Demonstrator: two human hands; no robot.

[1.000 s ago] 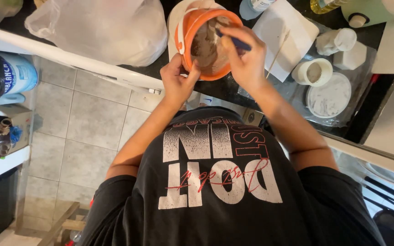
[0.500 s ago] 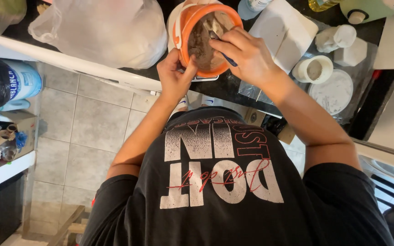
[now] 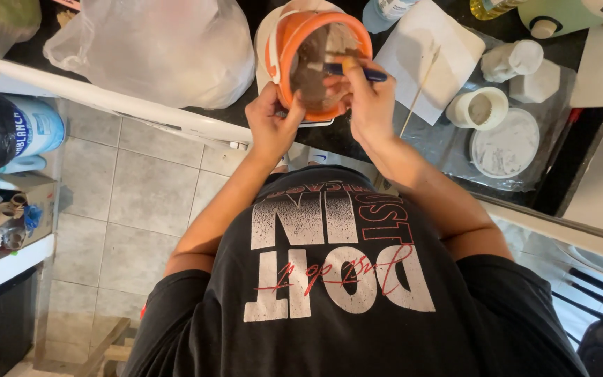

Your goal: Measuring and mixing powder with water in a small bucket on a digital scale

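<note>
At the top centre of the frame the left hand [image 3: 273,126] clamps the near rim of an orange bowl [image 3: 315,63], tilted toward the person over the dark table [image 3: 357,143]. The right hand [image 3: 371,101] pinches a blue-handled tool [image 3: 354,71] whose tip sits inside the bowl, in a brownish-grey mass. This looks like stirring or scraping, mid-step; the next stroke seems to call for a firm hold on the rim.

A white plastic bag [image 3: 155,49] bulges at upper left. A blue-and-white round container [image 3: 29,129] with a printed label stands at the left edge. At upper right a small white tub [image 3: 481,108] and a flat white lid [image 3: 505,143] lie on clear plastic wrap.
</note>
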